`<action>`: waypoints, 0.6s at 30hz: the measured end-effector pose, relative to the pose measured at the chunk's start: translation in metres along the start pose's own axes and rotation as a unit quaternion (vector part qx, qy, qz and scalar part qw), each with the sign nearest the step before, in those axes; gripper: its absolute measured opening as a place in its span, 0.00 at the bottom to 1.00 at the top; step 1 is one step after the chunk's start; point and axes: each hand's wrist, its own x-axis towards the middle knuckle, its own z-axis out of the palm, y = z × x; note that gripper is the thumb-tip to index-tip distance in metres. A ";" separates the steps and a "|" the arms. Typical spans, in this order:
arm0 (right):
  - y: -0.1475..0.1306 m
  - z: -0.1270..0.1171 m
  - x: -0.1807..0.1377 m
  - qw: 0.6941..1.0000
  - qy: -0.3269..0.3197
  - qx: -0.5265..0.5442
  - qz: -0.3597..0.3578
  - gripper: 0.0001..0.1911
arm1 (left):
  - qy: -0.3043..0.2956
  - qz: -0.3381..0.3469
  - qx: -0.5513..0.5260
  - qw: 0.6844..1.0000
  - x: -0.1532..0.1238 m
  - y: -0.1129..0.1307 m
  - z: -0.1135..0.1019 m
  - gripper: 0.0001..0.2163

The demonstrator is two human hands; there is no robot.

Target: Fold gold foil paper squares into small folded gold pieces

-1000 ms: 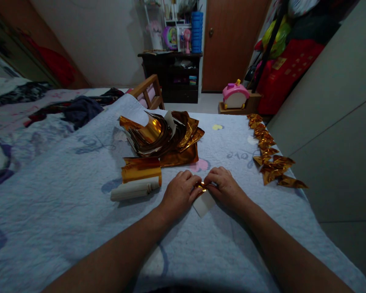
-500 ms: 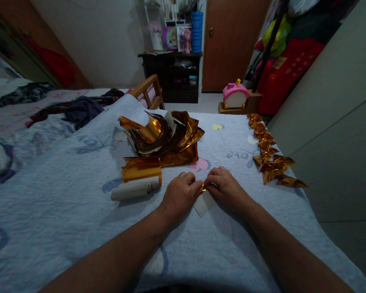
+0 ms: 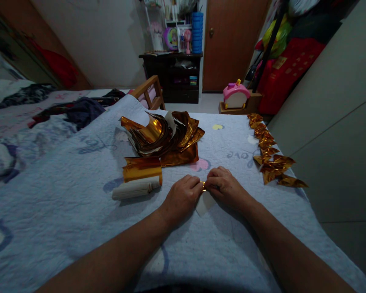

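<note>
Between my two hands is a sheet of gold foil paper [image 3: 204, 203], its pale back facing up and a narrow gold fold at the far end. My left hand [image 3: 185, 196] is closed, its fingertips gripping the fold from the left. From the right, my right hand [image 3: 224, 184] pinches the same fold, fingers bent. Most of the fold is hidden under the fingers. Left of my hands lie a curled gold sheet [image 3: 142, 169] and a pale paper roll [image 3: 136, 189]. Beyond them a thick curved stack of gold foil paper [image 3: 154, 130] rests on the bedspread.
Several folded gold foil pieces [image 3: 271, 165] lie in a row along the right edge of the blue bedspread [image 3: 116, 240]. Dark clothes [image 3: 83, 112] are heaped at the far left. A wooden chair back [image 3: 149, 91] stands at the far edge, and a pale cabinet [image 3: 332, 134] borders the right.
My left hand has shifted slightly right and its fingers have closed down over the fold. Less of the pale sheet shows now. My right hand has barely moved.
</note>
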 end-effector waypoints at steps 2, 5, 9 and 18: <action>0.001 0.000 0.000 1.000 -0.006 0.003 -0.006 0.05 | -0.005 -0.004 0.004 1.000 0.000 0.000 0.001 0.04; 0.002 -0.001 0.000 1.000 -0.013 0.003 -0.009 0.06 | -0.009 -0.011 0.006 1.000 0.000 0.000 0.002 0.03; 0.003 0.000 -0.001 1.000 -0.015 0.006 -0.008 0.06 | -0.010 -0.014 0.010 1.000 -0.001 0.000 0.003 0.03; 0.003 -0.002 0.001 1.000 -0.031 -0.001 -0.007 0.08 | -0.021 -0.026 0.008 0.999 -0.002 0.000 0.005 0.04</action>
